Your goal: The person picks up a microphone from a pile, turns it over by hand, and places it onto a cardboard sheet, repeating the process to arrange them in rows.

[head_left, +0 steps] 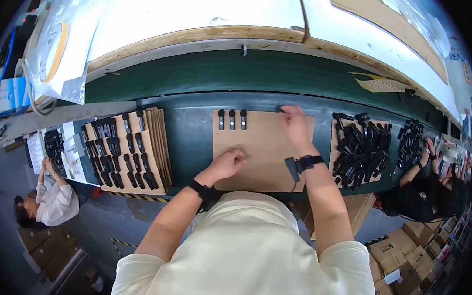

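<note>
Green workbench [190, 136]: cardboard sheet [265, 157] central, cardboard stack [160, 143] left, loaded cardboard [375, 178] right.

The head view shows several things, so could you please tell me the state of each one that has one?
Left hand: fingers curled, grip unclear
Right hand: fingers bent, grip unclear
Middle cardboard sheet: lying flat
Three black devices: laid side by side, apart
Left cardboard sheets: stacked
Black devices on that stack: laid in rows
Right pile of black devices: jumbled
Dark wristbands: strapped on
</note>
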Motion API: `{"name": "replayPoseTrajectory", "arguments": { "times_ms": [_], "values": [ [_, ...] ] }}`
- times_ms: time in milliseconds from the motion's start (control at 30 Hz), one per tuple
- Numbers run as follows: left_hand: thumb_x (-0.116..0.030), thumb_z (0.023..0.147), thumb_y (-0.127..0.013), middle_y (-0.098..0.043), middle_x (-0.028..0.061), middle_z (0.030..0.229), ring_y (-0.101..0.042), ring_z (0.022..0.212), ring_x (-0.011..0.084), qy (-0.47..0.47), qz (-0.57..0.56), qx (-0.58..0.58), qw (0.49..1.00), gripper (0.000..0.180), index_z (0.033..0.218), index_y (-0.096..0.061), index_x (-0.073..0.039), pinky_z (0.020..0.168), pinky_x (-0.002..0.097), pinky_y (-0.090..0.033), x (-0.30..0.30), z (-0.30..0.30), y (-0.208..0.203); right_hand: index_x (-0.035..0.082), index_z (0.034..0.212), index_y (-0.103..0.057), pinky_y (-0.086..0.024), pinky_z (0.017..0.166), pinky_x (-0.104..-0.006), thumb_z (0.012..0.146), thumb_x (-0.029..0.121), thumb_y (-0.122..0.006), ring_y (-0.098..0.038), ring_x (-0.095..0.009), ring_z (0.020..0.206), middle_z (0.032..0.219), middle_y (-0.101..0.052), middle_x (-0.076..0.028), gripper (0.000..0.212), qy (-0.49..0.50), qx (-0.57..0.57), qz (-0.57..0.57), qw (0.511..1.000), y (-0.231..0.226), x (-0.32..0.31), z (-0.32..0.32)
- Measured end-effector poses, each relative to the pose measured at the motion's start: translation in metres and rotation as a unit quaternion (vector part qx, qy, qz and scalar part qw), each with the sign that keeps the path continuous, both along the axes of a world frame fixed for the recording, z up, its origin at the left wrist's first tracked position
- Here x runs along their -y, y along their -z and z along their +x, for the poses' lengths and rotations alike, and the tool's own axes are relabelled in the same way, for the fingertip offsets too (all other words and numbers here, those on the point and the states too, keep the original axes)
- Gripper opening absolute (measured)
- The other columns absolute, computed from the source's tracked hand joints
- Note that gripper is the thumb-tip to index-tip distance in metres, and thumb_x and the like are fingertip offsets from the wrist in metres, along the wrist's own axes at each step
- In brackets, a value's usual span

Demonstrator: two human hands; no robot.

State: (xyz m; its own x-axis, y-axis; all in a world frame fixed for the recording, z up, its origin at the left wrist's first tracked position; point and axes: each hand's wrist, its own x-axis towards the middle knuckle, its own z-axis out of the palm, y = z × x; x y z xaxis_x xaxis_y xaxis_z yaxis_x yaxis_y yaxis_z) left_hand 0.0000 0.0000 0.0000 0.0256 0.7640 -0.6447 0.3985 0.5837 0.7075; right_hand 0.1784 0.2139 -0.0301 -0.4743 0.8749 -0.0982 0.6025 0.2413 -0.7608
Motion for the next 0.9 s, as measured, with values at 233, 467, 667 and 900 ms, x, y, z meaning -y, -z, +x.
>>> {"name": "replayPoseTrajectory", "arguments": {
  "times_ms": [233, 467, 667, 900],
  "values": [
    [-0.020, 0.091, -0.064, -0.068, 0.0114, 0.097, -0.064, 0.086, 0.0199, -0.054, 0.039, -0.005, 0.998, 0.028, 0.110, -0.060, 0.001, 0.080, 0.0312, -0.051, 0.007, -0.006, -0.013, 0.008, 0.094, -0.066, -0.050, 0.078, -0.0451, 0.077, 0.016, -0.069, -0.059, -0.035, 0.093, 0.096, -0.061, -0.013, 0.019, 0.124, 0.222, 0.215, 0.943, -0.011, -0.052, 0.130],
    [-0.017, 0.090, -0.064, -0.068, 0.0111, 0.095, -0.065, 0.082, 0.0178, -0.098, 0.070, -0.017, 0.993, 0.026, 0.109, -0.060, 0.001, 0.076, 0.0296, -0.052, 0.006, -0.005, -0.036, 0.010, 0.087, -0.068, -0.051, 0.077, -0.0432, 0.077, 0.023, -0.069, -0.061, -0.032, 0.090, 0.095, -0.063, -0.011, 0.017, 0.122, 0.351, 0.237, 0.897, -0.004, -0.081, 0.164],
    [-0.016, 0.090, -0.064, -0.068, 0.0109, 0.094, -0.065, 0.083, 0.0173, -0.105, 0.083, -0.027, 0.991, 0.026, 0.109, -0.060, 0.002, 0.076, 0.0293, -0.052, 0.008, 0.002, -0.063, 0.010, 0.087, -0.068, -0.051, 0.076, -0.0425, 0.077, 0.025, -0.068, -0.062, -0.031, 0.087, 0.093, -0.064, -0.010, 0.018, 0.094, 0.351, 0.243, 0.900, -0.013, -0.085, 0.160],
    [-0.012, 0.090, -0.064, -0.067, 0.0107, 0.099, -0.065, 0.087, 0.0183, -0.121, 0.105, -0.012, 0.987, 0.025, 0.111, -0.060, 0.001, 0.080, 0.0294, -0.051, 0.004, 0.011, -0.107, 0.009, 0.090, -0.066, -0.048, 0.077, -0.0418, 0.073, 0.016, -0.073, -0.059, -0.030, 0.088, 0.089, -0.065, -0.009, 0.019, 0.076, 0.164, 0.263, 0.948, -0.080, -0.048, 0.130]
  ]
}}
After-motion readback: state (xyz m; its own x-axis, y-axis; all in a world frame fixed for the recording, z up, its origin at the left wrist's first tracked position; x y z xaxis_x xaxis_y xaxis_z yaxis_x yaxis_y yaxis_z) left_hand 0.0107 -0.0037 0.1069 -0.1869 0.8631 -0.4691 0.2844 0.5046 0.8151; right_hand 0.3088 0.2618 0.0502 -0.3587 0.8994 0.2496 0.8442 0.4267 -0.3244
